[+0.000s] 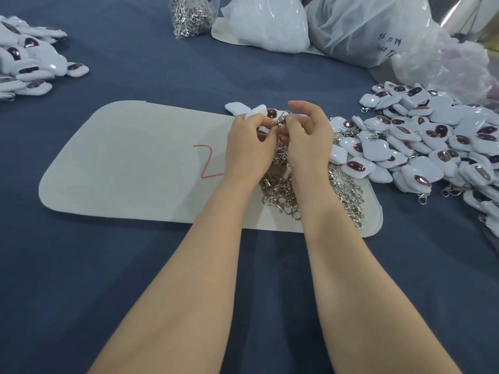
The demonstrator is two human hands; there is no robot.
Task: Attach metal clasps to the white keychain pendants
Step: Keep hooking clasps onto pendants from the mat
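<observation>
a white pendant [261, 111] is pinched between the curled fingers and thumb of the left grip [249, 147], its dark oval face turned toward the right grip [307, 141]. a metal clasp [282, 118] is pinched at its swivel end by the right grip's thumb and forefinger, hook pointing up and away. the clasp is held against the pendant's edge, between the two grips. whether the two are already linked cannot be told. a second white piece [233, 107] lies just beyond the left grip. a heap of loose clasps [283, 193] is spread directly beneath both grips, on a pale felt mat [121, 163] marked with a red line [206, 163]. a large pile of pendants [432, 141] is heaped just to the right of the right grip, some with clasps on. another pile [29, 58] is seen well to the left of the left grip, on the blue table [135, 279]. far beyond the grips, a clear bag of clasps [190, 14] and white plastic bags [267, 25] are set.
</observation>
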